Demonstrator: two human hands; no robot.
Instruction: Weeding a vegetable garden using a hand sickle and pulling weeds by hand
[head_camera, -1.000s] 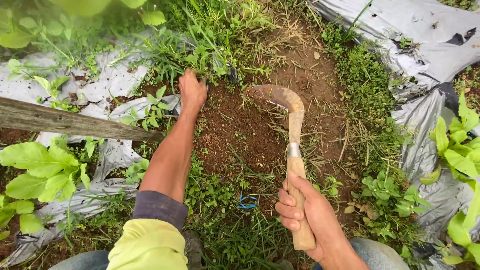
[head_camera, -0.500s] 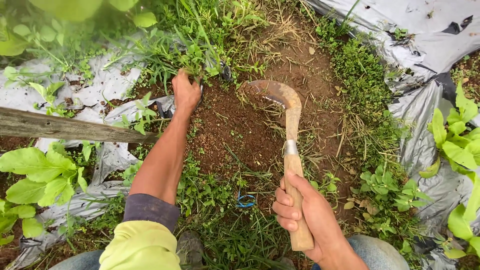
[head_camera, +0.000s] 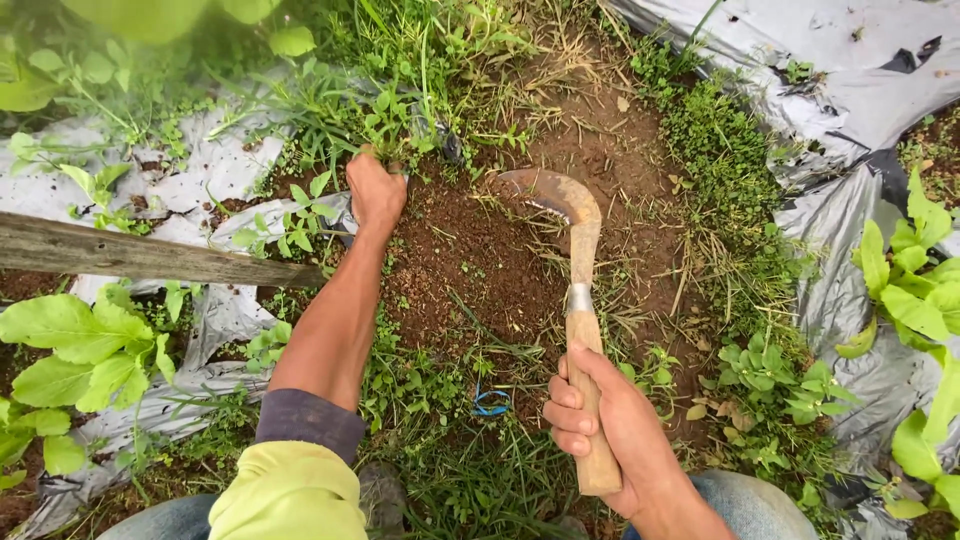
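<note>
My left hand (head_camera: 374, 190) reaches forward and grips a clump of grassy weeds (head_camera: 385, 110) at their base, beside the edge of the grey plastic mulch. My right hand (head_camera: 600, 425) holds the wooden handle of a sickle (head_camera: 580, 290). Its rusty curved blade points up and to the left over bare brown soil (head_camera: 470, 250), a short way right of my left hand. The blade does not touch the weeds.
Grey plastic mulch sheets (head_camera: 850, 90) cover the beds on both sides. A weathered wooden pole (head_camera: 140, 255) lies across the left. Broad-leaved green plants (head_camera: 80, 345) grow left and right. A small blue scrap (head_camera: 492, 402) lies in the grass. Low weeds (head_camera: 725, 150) line the right side of the path.
My left hand has shifted slightly on the weed clump and stays closed on it. The sickle has barely moved, its blade a touch lower in view.
</note>
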